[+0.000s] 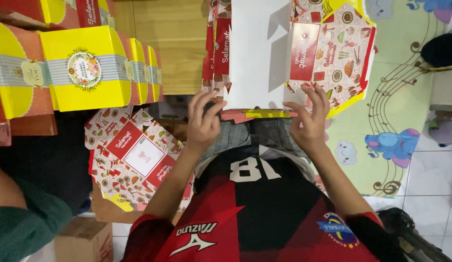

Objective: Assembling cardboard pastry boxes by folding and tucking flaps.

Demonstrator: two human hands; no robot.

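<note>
Unfolded cardboard box blank (257, 53), white inside up, lying across the lap. Left hand (202, 123) and right hand (309, 121) raised at its near edge, fingers spread, touching lightly. Folded yellow boxes (85, 68) stacked left; flat printed blanks (138, 160) on floor.

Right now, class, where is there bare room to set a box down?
Free: the play mat right of the unfolded box, and wood between it and the yellow boxes. Crowded: the flat cartons beside the left hand.
</note>
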